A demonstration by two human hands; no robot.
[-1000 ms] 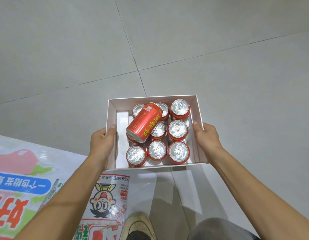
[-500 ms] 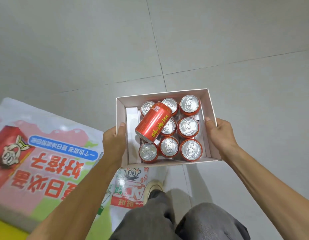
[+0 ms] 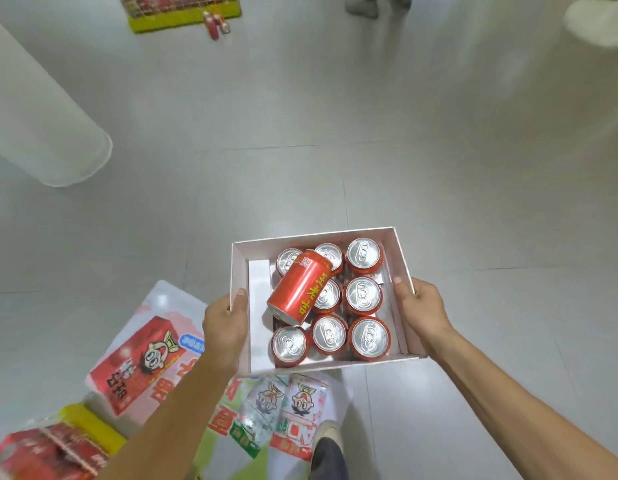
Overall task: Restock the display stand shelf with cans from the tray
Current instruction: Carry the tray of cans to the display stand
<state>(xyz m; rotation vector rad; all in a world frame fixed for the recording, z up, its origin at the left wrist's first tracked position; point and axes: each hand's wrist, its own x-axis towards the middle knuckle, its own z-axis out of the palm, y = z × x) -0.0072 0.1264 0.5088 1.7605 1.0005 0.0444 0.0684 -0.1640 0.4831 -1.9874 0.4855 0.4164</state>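
Tray [image 3: 401, 251]: white cardboard, shallow, held in the air above the floor [image 3: 335, 116], lower centre of the view. Both hands on it.

Cans [image 3: 363, 294]: red with silver tops, standing upright in the tray, packed toward its right side in rows. One loose can [image 3: 300, 287] lies on its side, tilted across the tops of the left-hand uprights, yellow characters on its label, bottom end pointing toward the person. Strip of bare tray bottom shows along the left wall.

Left hand [image 3: 224, 327] clamped on the tray's left wall, thumb hooked over the rim to the inside, fingers under or outside, hidden. Right hand [image 3: 423, 308] clamped on the right wall, thumb likewise over the rim. Bare forearms run in from the bottom edge.

Below the tray: a printed display [image 3: 145, 362] with a cartoon face, red box graphic, pink and green patches, lying or standing low at lower left; can't tell its shape. Red and yellow packaging [image 3: 51, 445] in the bottom left corner. The person's shoe [image 3: 330, 431] and dark trouser leg show under the tray.

Farther off: white column [image 3: 41, 126] at left. Top edge: another stand [image 3: 183, 8] with a green base and a few small red cans [image 3: 217, 24] on the floor beside it, blurred. Someone else's feet at top centre.
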